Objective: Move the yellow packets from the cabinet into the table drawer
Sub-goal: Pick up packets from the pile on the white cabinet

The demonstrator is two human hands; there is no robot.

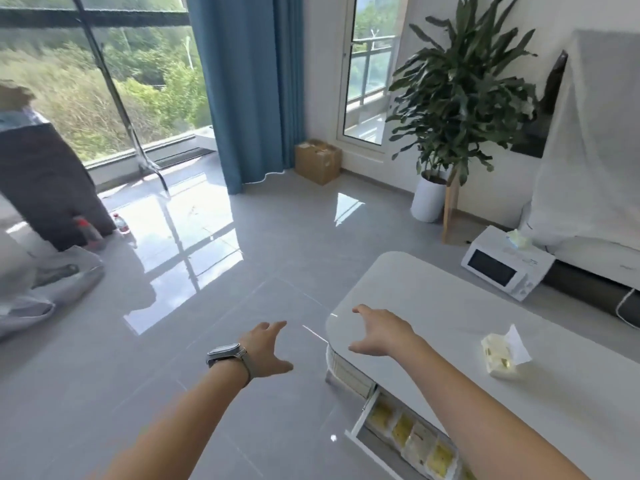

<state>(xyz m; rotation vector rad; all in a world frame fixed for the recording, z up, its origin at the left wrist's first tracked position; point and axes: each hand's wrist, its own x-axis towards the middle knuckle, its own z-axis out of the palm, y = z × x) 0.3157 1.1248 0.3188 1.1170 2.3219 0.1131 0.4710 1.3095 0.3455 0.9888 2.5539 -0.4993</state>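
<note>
Yellow packets in open white drawer, glossy rounded table, both hands empty

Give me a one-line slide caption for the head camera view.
Both hands, left and right, open and empty; yellow packets fill the open drawer.

Arms: both bare from the lower frame edge to the wrists; no sleeve in view on either.
Left hand: no ring or glove seen.
Left wrist: carries a wristwatch, just behind the hand.
Wristwatch case: rounded rectangle, silver-grey metal, dark face turned partly upward.
Wristwatch strap: grey-beige band wrapping round the underside of the wrist; weave or texture too blurred to tell.
Right hand: no ring, glove or band seen.
Right wrist: nothing worn; forearm uncovered behind it.
</note>
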